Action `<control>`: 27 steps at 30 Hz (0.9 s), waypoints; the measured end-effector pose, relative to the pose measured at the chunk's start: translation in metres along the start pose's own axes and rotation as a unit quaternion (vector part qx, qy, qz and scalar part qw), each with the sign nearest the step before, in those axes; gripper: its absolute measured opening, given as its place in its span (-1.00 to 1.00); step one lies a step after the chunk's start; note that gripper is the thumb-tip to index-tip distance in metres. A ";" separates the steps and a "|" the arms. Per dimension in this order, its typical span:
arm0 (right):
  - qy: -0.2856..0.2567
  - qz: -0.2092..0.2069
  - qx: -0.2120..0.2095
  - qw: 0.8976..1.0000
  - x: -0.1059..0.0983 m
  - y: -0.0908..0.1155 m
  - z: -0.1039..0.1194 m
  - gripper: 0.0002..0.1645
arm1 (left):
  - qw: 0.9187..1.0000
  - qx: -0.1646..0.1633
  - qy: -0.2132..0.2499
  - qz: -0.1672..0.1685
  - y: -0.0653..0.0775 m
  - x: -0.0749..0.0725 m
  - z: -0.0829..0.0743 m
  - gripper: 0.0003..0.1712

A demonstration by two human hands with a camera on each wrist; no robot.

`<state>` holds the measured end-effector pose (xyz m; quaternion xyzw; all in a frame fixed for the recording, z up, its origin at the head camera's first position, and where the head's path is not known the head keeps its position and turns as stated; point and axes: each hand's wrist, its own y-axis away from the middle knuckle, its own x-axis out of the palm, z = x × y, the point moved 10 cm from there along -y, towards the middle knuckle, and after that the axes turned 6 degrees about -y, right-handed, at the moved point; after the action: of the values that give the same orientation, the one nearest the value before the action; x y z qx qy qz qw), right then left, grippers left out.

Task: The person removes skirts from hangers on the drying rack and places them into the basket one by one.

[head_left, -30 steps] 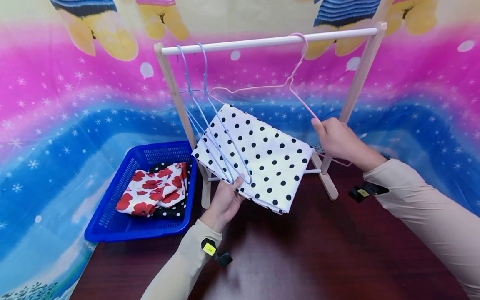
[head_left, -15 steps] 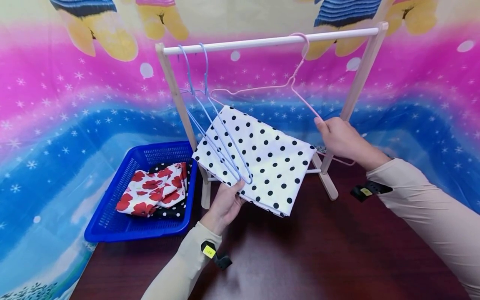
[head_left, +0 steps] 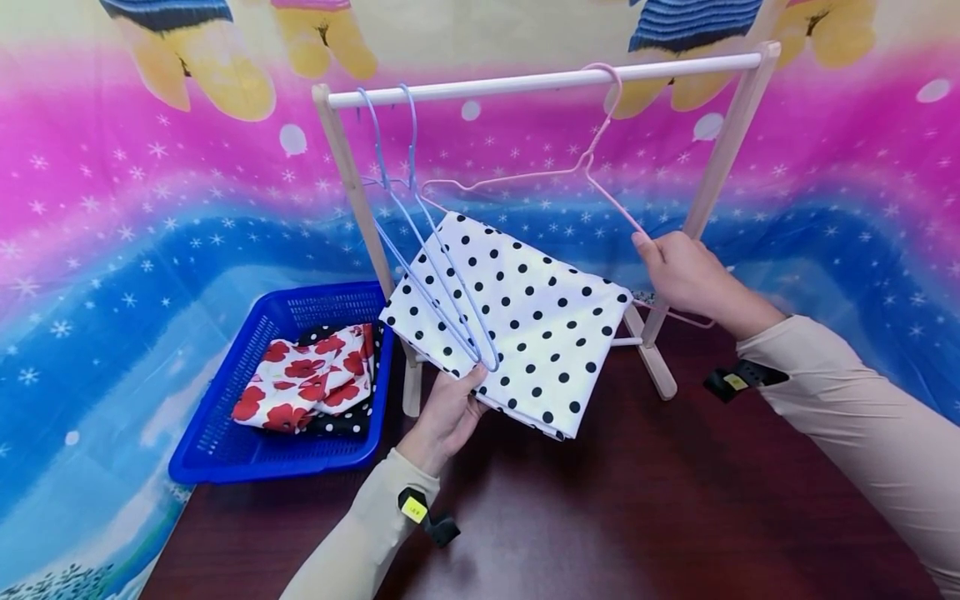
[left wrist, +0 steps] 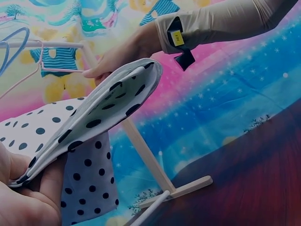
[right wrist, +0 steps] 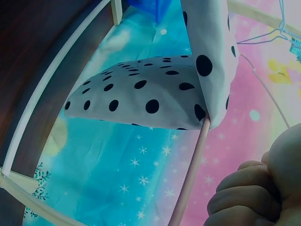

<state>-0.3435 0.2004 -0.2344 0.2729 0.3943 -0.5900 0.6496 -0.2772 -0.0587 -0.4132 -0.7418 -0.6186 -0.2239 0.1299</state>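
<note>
The left hand [head_left: 446, 412] pinches the polka-dot cloth [head_left: 543, 329]; at that hand's two o'clock the right hand [head_left: 688, 273] grips the pink hanger [head_left: 587, 160]; at nine, a blue basket [head_left: 292, 468].

The person's left sleeve [head_left: 352, 533] and right sleeve [head_left: 847, 433] are long, beige and lightly creased, ending at the wrists of a bare left hand [head_left: 444, 417] and bare right hand [head_left: 693, 273]. On each cuff [head_left: 417, 468] sits a black strap [head_left: 442, 530] with a yellow label [left wrist: 177, 37] bearing small dark markings.
</note>
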 end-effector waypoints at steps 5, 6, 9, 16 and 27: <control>-0.006 -0.004 0.001 1.000 -0.001 0.001 -0.001 -0.28 | 1.000 0.000 0.001 0.005 0.002 0.002 0.001 -0.49; -0.007 -0.004 0.001 1.000 -0.002 0.001 -0.002 -0.28 | 1.000 0.001 0.001 0.006 0.002 0.003 0.001 -0.49; -0.010 -0.005 0.000 1.000 -0.002 0.000 -0.002 -0.28 | 1.000 0.003 0.003 0.007 0.002 0.004 0.001 -0.50; -0.007 -0.007 -0.004 1.000 -0.003 -0.001 -0.002 -0.26 | 1.000 0.000 -0.006 0.007 0.004 0.002 0.001 -0.48; -0.006 -0.009 -0.007 1.000 -0.007 -0.001 -0.002 -0.26 | 1.000 0.000 -0.012 0.021 0.007 -0.001 0.001 -0.51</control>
<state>-0.3447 0.2059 -0.2298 0.2611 0.3975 -0.5946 0.6483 -0.2707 -0.0602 -0.4144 -0.7572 -0.6044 -0.2121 0.1277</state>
